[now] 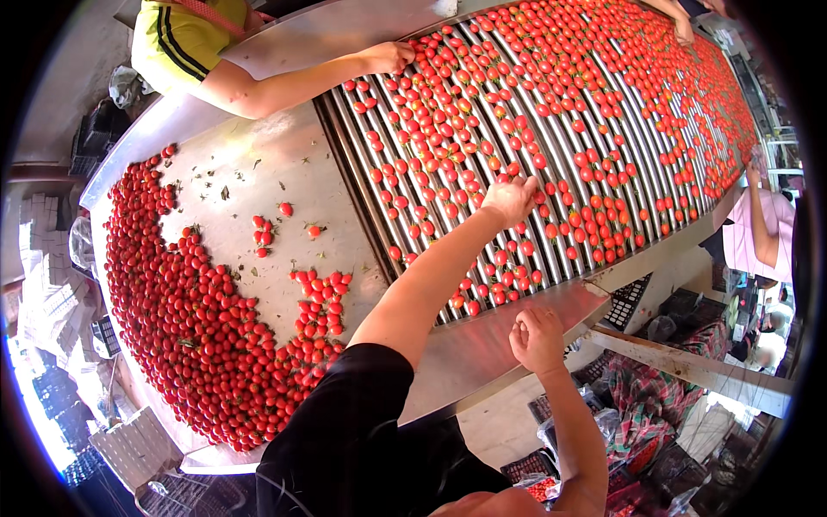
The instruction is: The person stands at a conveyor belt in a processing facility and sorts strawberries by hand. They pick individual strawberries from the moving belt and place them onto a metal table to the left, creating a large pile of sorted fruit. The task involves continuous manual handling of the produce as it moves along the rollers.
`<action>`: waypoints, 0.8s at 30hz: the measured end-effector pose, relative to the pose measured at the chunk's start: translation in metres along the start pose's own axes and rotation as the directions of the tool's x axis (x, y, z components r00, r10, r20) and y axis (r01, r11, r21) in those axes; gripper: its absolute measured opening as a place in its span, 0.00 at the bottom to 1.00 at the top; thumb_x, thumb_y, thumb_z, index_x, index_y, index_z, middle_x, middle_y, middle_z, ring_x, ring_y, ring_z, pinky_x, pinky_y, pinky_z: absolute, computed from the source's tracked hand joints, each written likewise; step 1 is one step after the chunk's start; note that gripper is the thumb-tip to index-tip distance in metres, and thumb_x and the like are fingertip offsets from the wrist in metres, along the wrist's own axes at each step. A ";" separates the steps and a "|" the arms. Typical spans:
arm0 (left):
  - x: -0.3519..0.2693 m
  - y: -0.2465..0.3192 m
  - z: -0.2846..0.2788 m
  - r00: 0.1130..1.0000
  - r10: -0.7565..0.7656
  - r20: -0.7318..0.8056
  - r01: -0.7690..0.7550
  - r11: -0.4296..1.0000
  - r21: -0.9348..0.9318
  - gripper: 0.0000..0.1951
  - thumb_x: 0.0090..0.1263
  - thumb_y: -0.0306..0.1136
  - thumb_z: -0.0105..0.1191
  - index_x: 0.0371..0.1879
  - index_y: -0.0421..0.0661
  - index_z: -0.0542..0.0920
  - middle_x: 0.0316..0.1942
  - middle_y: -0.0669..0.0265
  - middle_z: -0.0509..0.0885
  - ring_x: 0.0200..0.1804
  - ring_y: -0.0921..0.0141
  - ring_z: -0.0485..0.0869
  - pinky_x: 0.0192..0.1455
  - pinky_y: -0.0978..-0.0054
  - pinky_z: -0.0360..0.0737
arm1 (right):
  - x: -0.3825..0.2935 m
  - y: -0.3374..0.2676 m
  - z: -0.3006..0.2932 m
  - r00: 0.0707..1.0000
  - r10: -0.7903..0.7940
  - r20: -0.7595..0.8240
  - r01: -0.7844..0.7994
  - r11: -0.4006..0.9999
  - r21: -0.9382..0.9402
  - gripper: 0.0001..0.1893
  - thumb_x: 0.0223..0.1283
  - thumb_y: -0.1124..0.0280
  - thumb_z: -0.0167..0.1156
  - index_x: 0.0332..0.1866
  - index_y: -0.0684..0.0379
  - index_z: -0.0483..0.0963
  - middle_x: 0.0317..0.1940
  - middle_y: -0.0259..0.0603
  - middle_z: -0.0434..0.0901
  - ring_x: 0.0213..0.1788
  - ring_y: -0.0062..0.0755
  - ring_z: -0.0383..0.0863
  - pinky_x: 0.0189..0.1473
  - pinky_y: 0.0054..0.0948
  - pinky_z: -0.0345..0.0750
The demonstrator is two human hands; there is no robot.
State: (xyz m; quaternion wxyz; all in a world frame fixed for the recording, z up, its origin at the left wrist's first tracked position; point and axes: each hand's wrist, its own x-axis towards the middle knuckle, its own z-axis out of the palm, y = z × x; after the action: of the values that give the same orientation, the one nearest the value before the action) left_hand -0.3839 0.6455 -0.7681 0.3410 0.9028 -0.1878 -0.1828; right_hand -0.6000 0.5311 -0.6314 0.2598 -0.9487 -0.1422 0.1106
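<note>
Small red oval tomatoes (446, 152) are spread over the metal rollers (555, 258) of a sorting conveyor. My left hand (512, 201) reaches across the rollers, its fingers bent down among the tomatoes. Its fingertips are partly hidden, so whether it grips one cannot be told. My right hand (539, 339) is curled over the steel side rail (452, 362), nearer my body. Nothing shows in it, though its palm is hidden. Left of the rollers, a dense heap of tomatoes (200, 336) covers much of a steel tray (271, 155).
Across the conveyor, a person's hand (391, 58) touches tomatoes. Another hand (683, 31) is at the far right, and a person in pink (759, 226) stands along the near side. Crates and plaid cloth (652, 388) lie below right. Loose leaf bits (225, 192) dot the tray.
</note>
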 end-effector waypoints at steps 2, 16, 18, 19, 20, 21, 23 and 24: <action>-0.021 -0.021 0.017 0.988 -0.116 -0.100 0.067 0.913 -0.403 0.13 0.69 0.38 0.51 0.46 0.46 0.71 0.33 0.58 0.83 0.40 0.59 0.85 0.43 0.60 0.80 | 0.003 -0.003 0.002 1.000 -0.021 0.001 0.021 1.000 0.001 0.08 0.47 0.76 0.61 0.27 0.56 0.67 0.22 0.37 0.71 0.28 0.42 0.74 0.38 0.41 0.70; -0.007 -0.098 -0.062 0.929 -0.365 -0.066 0.368 0.883 0.291 0.13 0.71 0.30 0.51 0.52 0.46 0.70 0.39 0.55 0.88 0.43 0.56 0.89 0.40 0.57 0.84 | 0.000 -0.008 0.014 1.000 -0.009 -0.001 0.009 1.000 -0.019 0.08 0.48 0.75 0.61 0.27 0.56 0.68 0.24 0.39 0.73 0.28 0.44 0.75 0.39 0.42 0.71; -0.014 -0.105 -0.052 0.944 -0.317 -0.090 0.329 0.883 0.334 0.13 0.71 0.30 0.51 0.52 0.47 0.71 0.42 0.55 0.87 0.44 0.58 0.89 0.39 0.58 0.85 | 0.001 -0.008 0.018 1.000 -0.019 -0.001 0.019 1.000 -0.017 0.08 0.48 0.75 0.61 0.27 0.56 0.68 0.25 0.39 0.73 0.28 0.44 0.75 0.39 0.42 0.71; -0.024 -0.111 -0.040 0.953 -0.279 -0.116 0.302 0.893 0.335 0.13 0.71 0.30 0.50 0.52 0.47 0.71 0.44 0.55 0.85 0.44 0.58 0.89 0.39 0.58 0.85 | 0.000 -0.009 0.020 1.000 -0.012 0.008 0.012 1.000 -0.016 0.08 0.48 0.75 0.61 0.27 0.56 0.68 0.25 0.39 0.73 0.29 0.44 0.75 0.39 0.42 0.72; -0.042 -0.116 -0.025 0.954 -0.250 -0.166 0.294 0.892 0.343 0.16 0.73 0.35 0.49 0.57 0.48 0.70 0.47 0.56 0.84 0.41 0.57 0.89 0.40 0.55 0.85 | 0.000 -0.011 0.022 1.000 -0.008 0.017 0.008 1.000 -0.015 0.08 0.48 0.75 0.61 0.27 0.56 0.68 0.25 0.40 0.73 0.29 0.45 0.75 0.39 0.42 0.72; -0.059 -0.113 -0.012 0.951 -0.197 -0.236 0.272 0.899 0.344 0.23 0.72 0.35 0.51 0.66 0.49 0.67 0.50 0.57 0.83 0.46 0.57 0.87 0.42 0.57 0.85 | -0.001 -0.009 0.022 1.000 0.010 0.020 -0.009 1.000 -0.022 0.07 0.48 0.75 0.61 0.27 0.56 0.68 0.25 0.40 0.73 0.29 0.45 0.75 0.39 0.42 0.72; -0.093 -0.108 0.006 0.938 -0.192 -0.289 0.279 0.912 0.301 0.29 0.68 0.34 0.54 0.70 0.49 0.65 0.48 0.59 0.82 0.50 0.58 0.85 0.45 0.59 0.84 | -0.002 -0.010 0.021 1.000 0.011 0.008 -0.010 0.999 -0.043 0.07 0.48 0.74 0.61 0.27 0.57 0.68 0.25 0.40 0.73 0.30 0.45 0.75 0.39 0.42 0.72; -0.110 -0.103 0.013 0.937 -0.224 -0.269 0.298 0.914 0.275 0.29 0.67 0.32 0.55 0.68 0.48 0.67 0.48 0.60 0.82 0.51 0.59 0.85 0.47 0.59 0.84 | -0.004 -0.011 0.022 1.000 0.011 0.007 -0.011 0.999 -0.050 0.07 0.48 0.74 0.61 0.27 0.57 0.68 0.25 0.40 0.73 0.30 0.45 0.75 0.40 0.42 0.72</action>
State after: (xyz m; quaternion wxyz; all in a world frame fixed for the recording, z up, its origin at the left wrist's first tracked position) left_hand -0.4625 0.7616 -0.8255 0.1861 0.9773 -0.0503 -0.0883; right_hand -0.6118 0.5490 -0.6435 0.2349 -0.9553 -0.1405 0.1117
